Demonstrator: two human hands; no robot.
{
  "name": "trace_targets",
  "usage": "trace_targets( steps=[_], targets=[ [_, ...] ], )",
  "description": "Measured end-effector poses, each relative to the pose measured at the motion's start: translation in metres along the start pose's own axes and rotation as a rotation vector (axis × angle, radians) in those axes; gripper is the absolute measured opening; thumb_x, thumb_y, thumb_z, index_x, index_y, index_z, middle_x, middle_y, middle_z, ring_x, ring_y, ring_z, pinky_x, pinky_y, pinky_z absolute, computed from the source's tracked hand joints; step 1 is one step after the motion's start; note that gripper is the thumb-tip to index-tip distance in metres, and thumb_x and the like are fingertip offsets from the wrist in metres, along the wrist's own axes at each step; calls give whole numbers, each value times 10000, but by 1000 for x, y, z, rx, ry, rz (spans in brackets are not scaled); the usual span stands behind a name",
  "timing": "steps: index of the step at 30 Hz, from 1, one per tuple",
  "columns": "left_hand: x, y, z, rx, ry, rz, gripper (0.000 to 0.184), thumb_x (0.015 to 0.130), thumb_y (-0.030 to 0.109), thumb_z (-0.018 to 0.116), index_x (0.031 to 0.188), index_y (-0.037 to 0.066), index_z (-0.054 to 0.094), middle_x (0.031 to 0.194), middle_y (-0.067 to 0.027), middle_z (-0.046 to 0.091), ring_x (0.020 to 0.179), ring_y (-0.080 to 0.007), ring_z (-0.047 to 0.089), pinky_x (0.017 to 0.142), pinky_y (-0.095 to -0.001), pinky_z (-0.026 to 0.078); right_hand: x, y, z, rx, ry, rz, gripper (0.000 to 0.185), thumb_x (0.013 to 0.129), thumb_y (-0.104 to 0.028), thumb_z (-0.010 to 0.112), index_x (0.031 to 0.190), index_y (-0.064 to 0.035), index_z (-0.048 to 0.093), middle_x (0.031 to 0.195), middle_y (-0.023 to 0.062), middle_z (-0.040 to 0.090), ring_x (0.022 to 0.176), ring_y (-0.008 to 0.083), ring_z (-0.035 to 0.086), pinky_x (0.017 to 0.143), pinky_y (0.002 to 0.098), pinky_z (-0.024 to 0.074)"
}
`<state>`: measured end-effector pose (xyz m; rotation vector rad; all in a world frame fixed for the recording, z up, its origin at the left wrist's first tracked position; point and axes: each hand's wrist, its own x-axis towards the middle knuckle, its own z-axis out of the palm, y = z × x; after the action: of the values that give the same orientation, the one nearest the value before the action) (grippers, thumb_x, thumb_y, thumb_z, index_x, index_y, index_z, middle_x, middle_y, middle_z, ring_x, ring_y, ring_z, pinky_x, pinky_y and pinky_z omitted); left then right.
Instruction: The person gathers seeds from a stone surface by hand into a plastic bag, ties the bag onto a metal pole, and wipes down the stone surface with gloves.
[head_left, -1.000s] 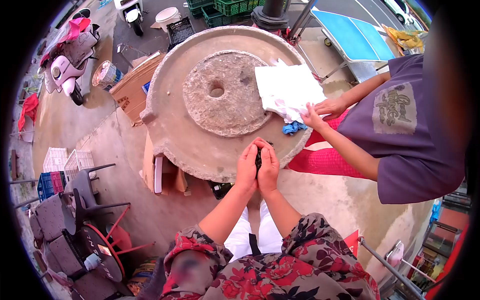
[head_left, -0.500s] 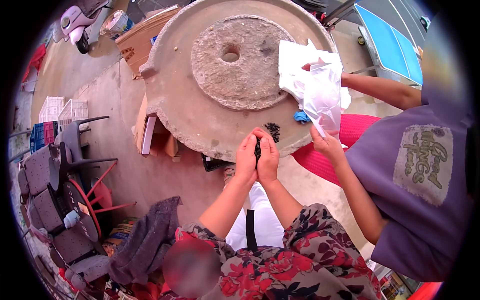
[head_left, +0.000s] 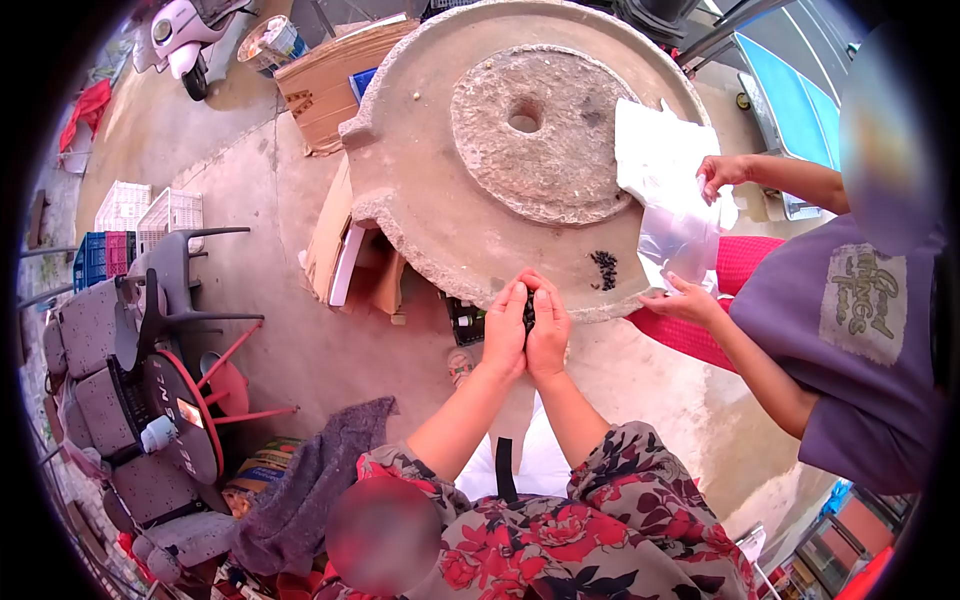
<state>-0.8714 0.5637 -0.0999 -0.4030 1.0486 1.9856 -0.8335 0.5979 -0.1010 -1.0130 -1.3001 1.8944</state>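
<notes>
Head view: at the centre of the frame, my left hand (head_left: 504, 332) and right hand (head_left: 549, 335) are pressed together in a cup with dark pieces (head_left: 529, 310) enclosed; only a narrow strip of them shows. More lie in a loose dark heap (head_left: 604, 270) right of my hands, on the stone basin (head_left: 415, 150). My fingertips reach over its near rim; whether they touch stone I cannot tell. For bits this small, I judge it best to seal the palms' lower edges and press lightly and evenly, so nothing squeezes out. A cup held inside the rim would let strays land on stone. Further right, another person's hand (head_left: 722, 177) is at the white plastic sheet (head_left: 655, 150), so tucked elbows seem wise.
</notes>
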Motion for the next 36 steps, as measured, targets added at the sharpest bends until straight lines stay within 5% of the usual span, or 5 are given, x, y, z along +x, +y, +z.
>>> trace_targets(
  steps=[10, 36],
  targets=[
    [-43, 74, -27, 62, -96, 10, 262, 923, 177, 460, 1118, 26, 550, 991, -39, 586, 878, -100, 544, 773, -230, 458, -54, -24, 74, 158, 66, -50, 255, 929, -155, 409, 1012, 2, 591, 1117, 77, 551, 1056, 164, 480, 946, 278, 340],
    [-49, 13, 24, 238, -208, -145, 313, 931, 201, 442, 1168, 10, 513, 1112, -74, 552, 996, -141, 528, 863, -259, 434, -47, -30, -8, 165, 270, -98, 273, 936, -179, 401, 1039, 3, 577, 1135, 68, 549, 1043, 143, 488, 925, 265, 362]
  ],
)
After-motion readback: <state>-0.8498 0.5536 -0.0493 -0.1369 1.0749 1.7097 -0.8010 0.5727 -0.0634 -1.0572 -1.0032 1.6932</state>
